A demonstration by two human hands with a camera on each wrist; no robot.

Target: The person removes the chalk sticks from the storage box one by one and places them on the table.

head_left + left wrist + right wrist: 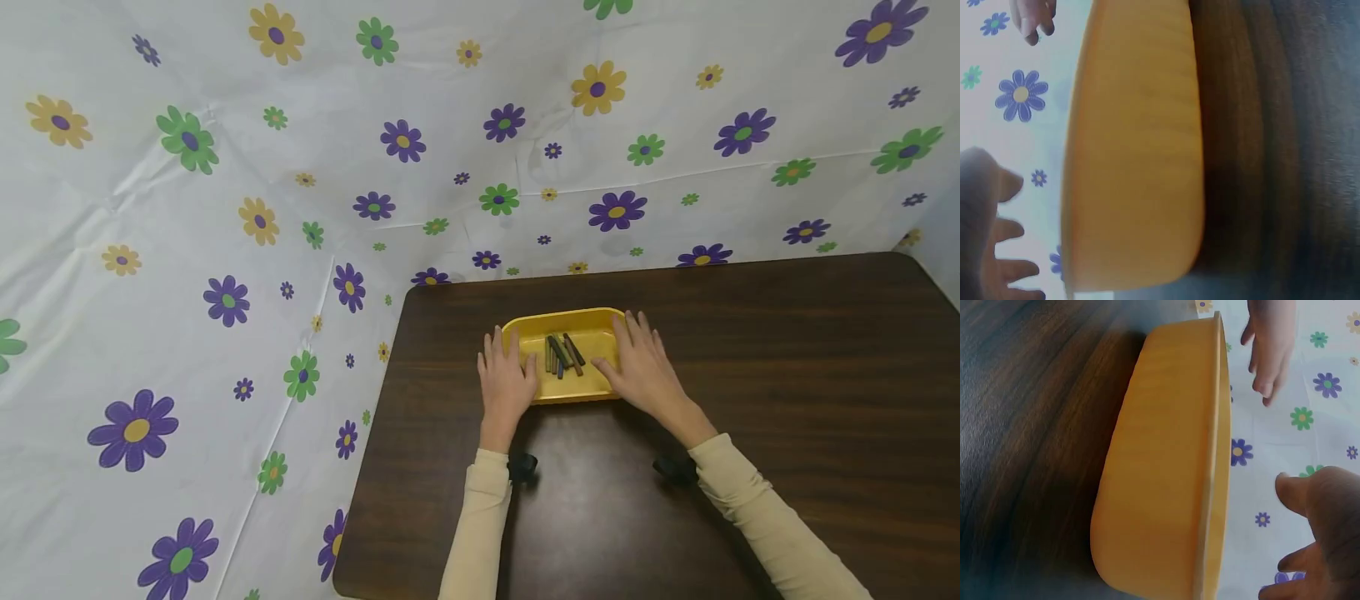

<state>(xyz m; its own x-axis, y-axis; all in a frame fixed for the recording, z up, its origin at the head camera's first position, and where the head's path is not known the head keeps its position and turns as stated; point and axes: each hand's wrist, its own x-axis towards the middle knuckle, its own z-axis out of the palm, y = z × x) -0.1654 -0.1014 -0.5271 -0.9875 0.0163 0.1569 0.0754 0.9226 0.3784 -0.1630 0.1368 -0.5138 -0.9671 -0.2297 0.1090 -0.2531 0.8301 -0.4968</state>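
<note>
A shallow yellow plastic bin [573, 392] sits on the dark table, its outer wall [1135, 150] facing the left wrist camera. Inside it, several short sticks [564, 354] like crayons, olive, brown and near black, lie in a loose heap. At the bin's left end is my left hand [507, 379], fingers spread and thumb over the inside. My right hand [645, 367] is over the right end, its fingers apart and thumb pointing inward. Both wrist views show the fingers [1294, 494] above the rim level, with nothing held in either hand.
The brown wood-grain table [787, 400] stretches right and toward me. A white cloth with printed flowers [450, 150] hangs behind the table and along its left side. Dark wrist cameras [522, 468] sit under both cream sleeves [480, 517].
</note>
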